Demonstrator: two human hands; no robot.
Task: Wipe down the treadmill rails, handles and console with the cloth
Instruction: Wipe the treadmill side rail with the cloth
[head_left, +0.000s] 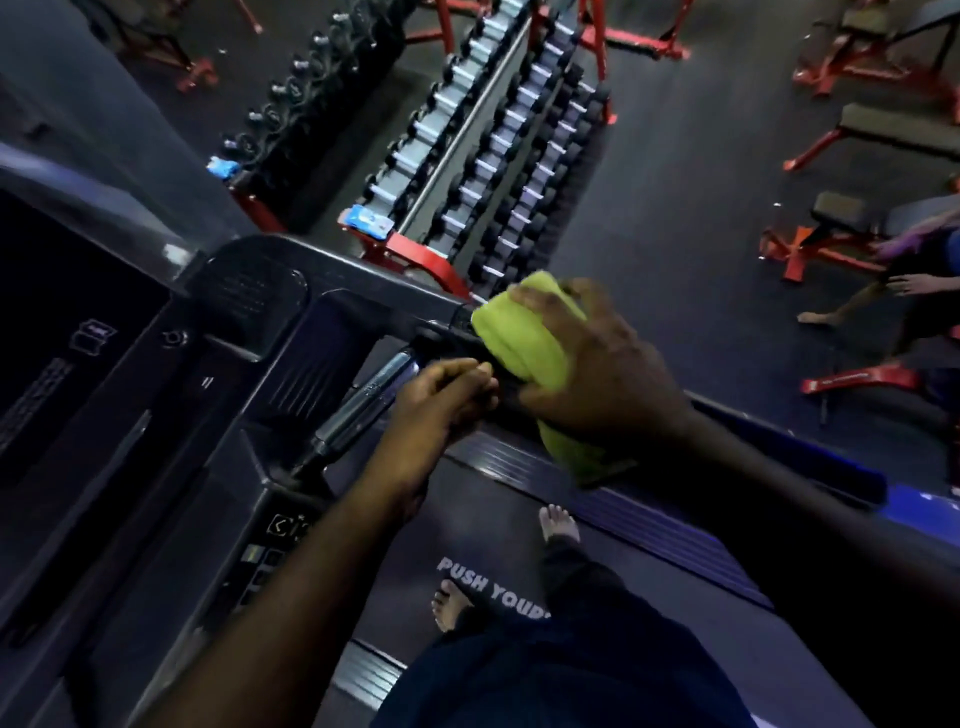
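I stand on the treadmill belt (467, 525). A yellow-green cloth (524, 343) is wrapped over the black right handle (447, 338) of the treadmill. My right hand (597, 358) grips the cloth around the handle, and one end of the cloth hangs down below it. My left hand (441, 400) curls around the chrome pulse-grip bar (363, 400) just left of the cloth. The dark console (171, 338) with its buttons fills the left of the view. The right side rail (649, 514) runs below my right forearm.
A red rack of dumbbells (498, 156) stands beyond the treadmill, with two blue wipe packs (369, 221) on its ends. Red weight benches (857, 135) stand at the right. A seated person (914, 280) is at the right edge. Dark rubber floor lies between.
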